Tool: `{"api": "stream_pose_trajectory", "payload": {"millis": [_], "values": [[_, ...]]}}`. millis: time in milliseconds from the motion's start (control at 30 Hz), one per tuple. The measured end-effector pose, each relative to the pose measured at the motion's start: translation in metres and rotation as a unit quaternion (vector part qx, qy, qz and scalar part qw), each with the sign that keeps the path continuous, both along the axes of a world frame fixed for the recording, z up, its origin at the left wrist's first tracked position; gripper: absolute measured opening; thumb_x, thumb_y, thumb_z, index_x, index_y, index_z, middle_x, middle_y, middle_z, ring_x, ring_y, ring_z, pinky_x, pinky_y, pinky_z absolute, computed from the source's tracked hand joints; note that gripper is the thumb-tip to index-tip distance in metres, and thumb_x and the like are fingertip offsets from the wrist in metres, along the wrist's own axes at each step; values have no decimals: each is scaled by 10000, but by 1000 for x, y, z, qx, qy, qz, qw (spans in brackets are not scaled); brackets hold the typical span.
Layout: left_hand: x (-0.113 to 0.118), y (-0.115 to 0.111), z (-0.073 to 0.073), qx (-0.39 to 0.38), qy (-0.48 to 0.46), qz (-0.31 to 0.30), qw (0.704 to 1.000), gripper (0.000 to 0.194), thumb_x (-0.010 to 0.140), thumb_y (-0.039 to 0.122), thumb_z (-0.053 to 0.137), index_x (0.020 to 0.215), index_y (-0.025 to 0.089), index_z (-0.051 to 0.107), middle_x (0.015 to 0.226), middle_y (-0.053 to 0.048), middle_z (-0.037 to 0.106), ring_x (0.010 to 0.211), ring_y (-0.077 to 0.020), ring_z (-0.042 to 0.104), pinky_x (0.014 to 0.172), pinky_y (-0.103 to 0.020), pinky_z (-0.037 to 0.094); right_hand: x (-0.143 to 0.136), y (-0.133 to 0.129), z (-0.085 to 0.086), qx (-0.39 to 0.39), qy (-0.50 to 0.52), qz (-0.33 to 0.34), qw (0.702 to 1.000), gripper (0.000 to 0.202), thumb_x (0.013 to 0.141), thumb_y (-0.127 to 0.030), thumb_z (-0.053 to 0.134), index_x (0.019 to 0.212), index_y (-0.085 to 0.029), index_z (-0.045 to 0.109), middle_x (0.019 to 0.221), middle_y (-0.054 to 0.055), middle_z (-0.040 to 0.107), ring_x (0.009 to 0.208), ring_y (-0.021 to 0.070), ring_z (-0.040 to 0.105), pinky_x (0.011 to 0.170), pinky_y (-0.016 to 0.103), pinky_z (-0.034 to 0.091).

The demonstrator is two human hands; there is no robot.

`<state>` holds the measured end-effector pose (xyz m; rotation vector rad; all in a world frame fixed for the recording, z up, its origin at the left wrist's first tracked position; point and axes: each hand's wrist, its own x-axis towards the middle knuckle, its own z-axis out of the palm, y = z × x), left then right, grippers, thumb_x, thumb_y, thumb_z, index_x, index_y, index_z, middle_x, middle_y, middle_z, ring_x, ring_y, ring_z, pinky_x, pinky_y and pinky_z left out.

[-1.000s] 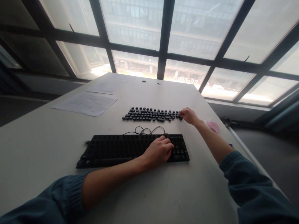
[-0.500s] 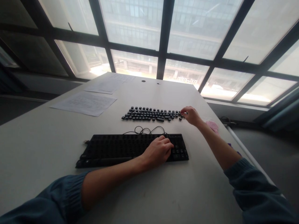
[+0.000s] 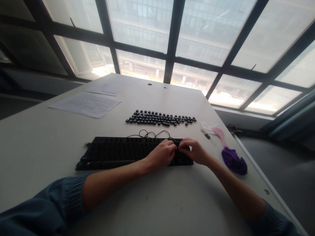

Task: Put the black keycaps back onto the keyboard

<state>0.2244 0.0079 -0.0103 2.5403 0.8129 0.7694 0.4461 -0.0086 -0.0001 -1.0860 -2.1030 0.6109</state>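
Observation:
A black keyboard (image 3: 118, 150) lies across the white table, its key area largely dark and without distinct keycaps on the left. My left hand (image 3: 163, 152) rests on its right part with fingers curled; whatever they hold is hidden. Close beside it, my right hand (image 3: 193, 150) is over the keyboard's right end, thumb and index finger pinched together, and anything between them is too small to make out. Beyond the keyboard, several loose black keycaps (image 3: 152, 118) stand in rows, with the looped black cable (image 3: 147, 133) in between.
Printed papers (image 3: 86, 104) lie at the left on the white table (image 3: 44, 141). To the right are a small black-handled tool (image 3: 206, 134), a pink brush-like object (image 3: 219, 132) and a purple cloth item (image 3: 233, 160). Large windows stand behind.
My right hand has come back from the right end of the keycap rows to the keyboard, beside my left hand. The view has shifted slightly, uncovering the pink and purple things.

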Motion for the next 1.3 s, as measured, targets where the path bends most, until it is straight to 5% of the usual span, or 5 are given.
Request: {"api": "stream_pose_trajectory", "payload": {"millis": [633,1000,1300], "values": [[2,2,0,-20,-15,-1,1000,280,873,15,483,943,139,723,913,-71,701,900,-206,595,896,-333,498,-8,-3,-4,44,-71,9,996,177,895,-72,595,876,-216,695,933,57,696,917,220,626,870,378,517],[2,3,-1,-35,-21,11,999,297,851,12,493,955,144,739,927,-73,697,922,-201,600,902,-314,506,-10,-2,-4,-28,-47,-49,997,170,837,-54,630,854,-209,697,865,20,703,832,200,644,805,342,505],[2,4,-1,-19,-8,8,1000,317,842,2,473,957,143,732,928,-80,703,937,-210,611,912,-329,500,-9,-7,-9,67,-66,5,996,166,914,-80,584,885,-212,680,934,63,678,927,223,599,865,386,514]]}}
